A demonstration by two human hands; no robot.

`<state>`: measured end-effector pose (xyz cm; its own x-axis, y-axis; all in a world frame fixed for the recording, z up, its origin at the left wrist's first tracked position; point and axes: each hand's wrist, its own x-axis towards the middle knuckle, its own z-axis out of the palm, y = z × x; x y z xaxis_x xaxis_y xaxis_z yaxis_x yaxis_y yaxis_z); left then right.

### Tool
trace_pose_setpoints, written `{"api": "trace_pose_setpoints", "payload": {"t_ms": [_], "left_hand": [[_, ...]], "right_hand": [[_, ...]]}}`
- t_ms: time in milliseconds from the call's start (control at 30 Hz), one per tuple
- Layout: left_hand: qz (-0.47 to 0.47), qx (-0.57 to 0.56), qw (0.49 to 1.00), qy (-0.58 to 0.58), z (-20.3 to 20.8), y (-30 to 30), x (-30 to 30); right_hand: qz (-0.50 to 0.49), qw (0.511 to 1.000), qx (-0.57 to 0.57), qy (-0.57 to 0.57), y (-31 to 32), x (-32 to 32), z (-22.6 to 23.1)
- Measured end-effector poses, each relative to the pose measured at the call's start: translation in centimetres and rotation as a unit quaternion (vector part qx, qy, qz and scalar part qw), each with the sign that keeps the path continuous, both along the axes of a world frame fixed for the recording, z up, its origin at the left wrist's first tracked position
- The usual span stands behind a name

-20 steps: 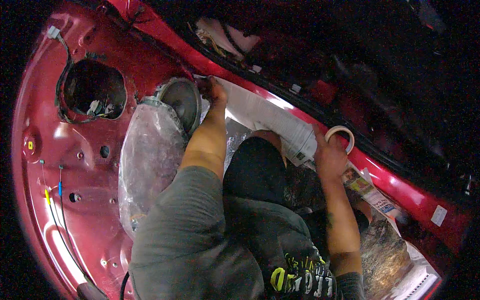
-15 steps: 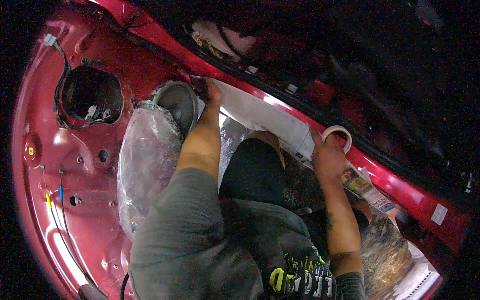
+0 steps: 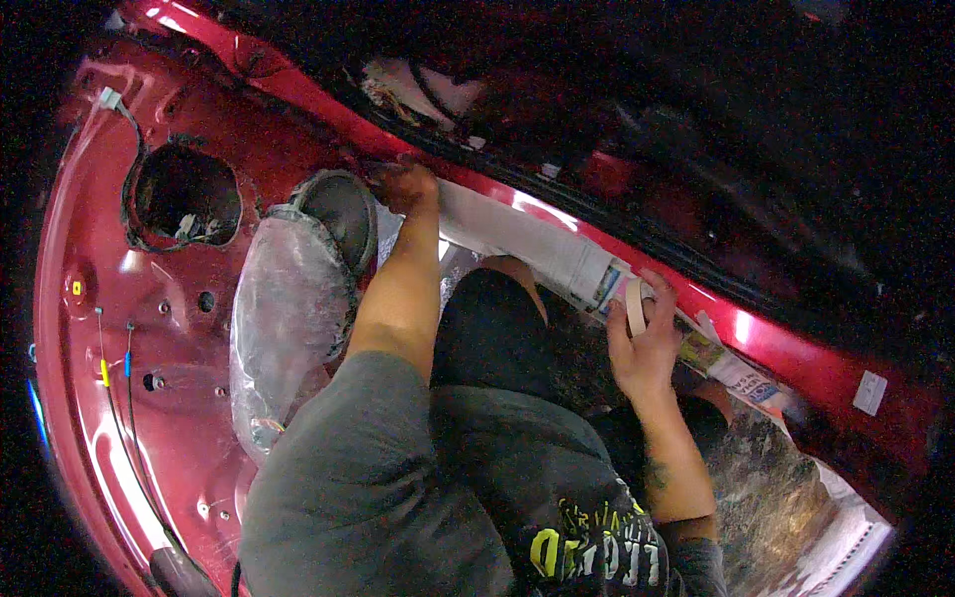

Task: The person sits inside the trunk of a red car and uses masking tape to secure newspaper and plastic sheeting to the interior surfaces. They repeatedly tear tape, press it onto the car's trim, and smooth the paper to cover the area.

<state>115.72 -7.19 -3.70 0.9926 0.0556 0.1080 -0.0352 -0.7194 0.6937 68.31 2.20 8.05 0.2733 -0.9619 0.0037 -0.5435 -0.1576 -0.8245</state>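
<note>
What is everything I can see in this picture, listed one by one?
Car door panel: one, red, left, with a round hole.
Door sill: one, red, running from the top to the lower right.
Clear plastic sheet: one, see-through, over a bulge on the panel.
Speaker: one, grey, round, above the plastic.
Paper strip: one, white, along the sill.
Printed paper: colourful, further right on the sill.
Wires: two, thin, with yellow and blue tags, on the panel.
Tape roll: one, cream, in the right hand.
Left hand: on the upper sill edge.
Right hand: holding the tape roll.
</note>
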Motion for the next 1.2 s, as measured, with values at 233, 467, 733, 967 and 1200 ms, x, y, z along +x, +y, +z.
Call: {"api": "trace_pose_setpoints", "payload": {"t_ms": [233,467,733,967,1200], "left_hand": [[-0.631,-0.206,0.748,-0.011,16.0,-1.4,-20.5],[-0.854,-0.061,0.511,-0.078,21.4,4.5,-30.8],[-0.842,-0.076,0.531,-0.061,18.3,5.2,-32.1],[-0.85,-0.054,0.52,-0.061,16.5,-1.1,-35.0],[-0.74,0.079,0.641,-0.188,18.5,-4.0,-37.8]], "right_hand": [[0.064,0.947,0.071,-0.307,-1.1,-1.6,0.0],[0.09,0.957,0.056,-0.27,-2.4,-4.2,2.0],[0.082,0.978,0.077,-0.174,-2.6,-5.4,1.9],[-0.005,0.995,-0.04,-0.087,-6.9,-5.9,-0.2],[-0.067,0.801,0.193,-0.563,-11.9,-2.3,-5.2]]}}
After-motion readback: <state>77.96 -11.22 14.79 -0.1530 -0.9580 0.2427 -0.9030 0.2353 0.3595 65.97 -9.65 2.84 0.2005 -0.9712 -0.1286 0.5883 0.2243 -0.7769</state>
